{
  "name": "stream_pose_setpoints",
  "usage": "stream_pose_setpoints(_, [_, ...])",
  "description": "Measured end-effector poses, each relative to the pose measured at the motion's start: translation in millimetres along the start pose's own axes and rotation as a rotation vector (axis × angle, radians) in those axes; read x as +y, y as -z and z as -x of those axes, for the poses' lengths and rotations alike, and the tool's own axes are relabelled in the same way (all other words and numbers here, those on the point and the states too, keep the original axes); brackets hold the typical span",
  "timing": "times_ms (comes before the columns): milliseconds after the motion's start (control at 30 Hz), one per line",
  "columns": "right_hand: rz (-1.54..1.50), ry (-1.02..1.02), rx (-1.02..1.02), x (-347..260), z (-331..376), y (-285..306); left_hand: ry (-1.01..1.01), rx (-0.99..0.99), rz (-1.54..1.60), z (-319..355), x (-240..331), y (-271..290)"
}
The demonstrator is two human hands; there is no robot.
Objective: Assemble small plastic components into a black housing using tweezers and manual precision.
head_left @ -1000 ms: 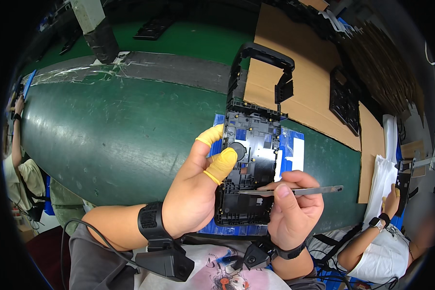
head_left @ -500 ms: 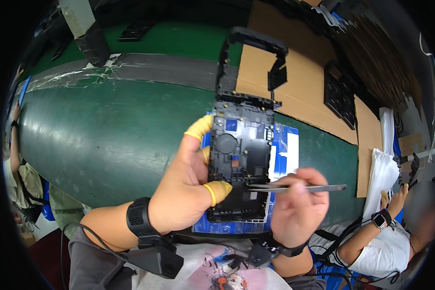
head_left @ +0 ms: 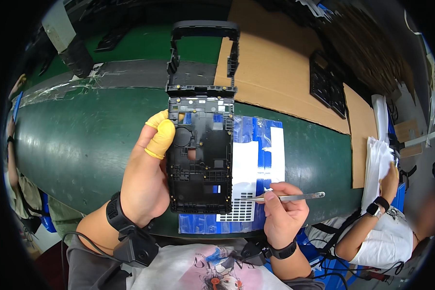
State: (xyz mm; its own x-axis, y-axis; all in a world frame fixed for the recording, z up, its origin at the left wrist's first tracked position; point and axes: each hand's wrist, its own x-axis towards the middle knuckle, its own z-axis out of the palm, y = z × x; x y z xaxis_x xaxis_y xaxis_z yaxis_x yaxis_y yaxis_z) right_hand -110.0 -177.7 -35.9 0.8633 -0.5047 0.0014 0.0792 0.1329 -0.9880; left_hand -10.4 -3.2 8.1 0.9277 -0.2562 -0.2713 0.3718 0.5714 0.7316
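My left hand (head_left: 147, 169), with yellow finger cots, grips a black plastic housing (head_left: 212, 145) by its left edge. The thumb lies along the upper left side; the other fingers are mostly hidden behind. An open rectangular frame (head_left: 205, 23) extends from the housing's far end. In my right hand (head_left: 285, 215) is a pair of metal tweezers (head_left: 299, 196), its tips over a white sheet (head_left: 246, 159). Rows of small dark rectangles (head_left: 241, 211) cover the sheet's near part. Beneath lies a blue, film-covered pad (head_left: 193, 225), partly hidden by the housing.
Brown cardboard (head_left: 270, 63) covers the green table's (head_left: 82, 140) far right, with another black plastic part (head_left: 326, 87) on it. A co-worker's arm (head_left: 360, 232) reaches toward stacked white sheets (head_left: 377, 164) at right. A post (head_left: 67, 43) stands far left.
The housing has moved left and straightened, uncovering more of the white sheet. My left thumb has shifted up to its edge. The tweezer tips have gone from the housing to the sheet.
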Motion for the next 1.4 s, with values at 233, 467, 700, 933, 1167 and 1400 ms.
stream_pose_setpoints(233, [-0.003, -0.014, -0.023, 0, -1, -1, -0.018, 0.009, -0.007, -2, -2, 4])
stream_pose_setpoints(467, [-0.090, -0.097, 0.009, -4, -4, 1, -0.001, -0.012, 0.000, 1, -6, -1])
stream_pose_setpoints(700, [-0.307, -0.007, -0.112, -40, -19, -39, 0.113, -0.151, 0.079, 7, -13, 8])
stream_pose_setpoints(933, [-0.245, -0.010, -0.224, -30, -23, -58, 0.120, -0.125, 0.118, 10, -11, 3])
stream_pose_setpoints(1167, [-0.174, 0.039, -0.132, -34, -22, -72, 0.116, -0.132, 0.167, 10, -10, 2])
stream_pose_setpoints(1400, [-0.159, 0.048, -0.131, -31, -23, -68, 0.112, -0.144, 0.166, 11, -12, 3])
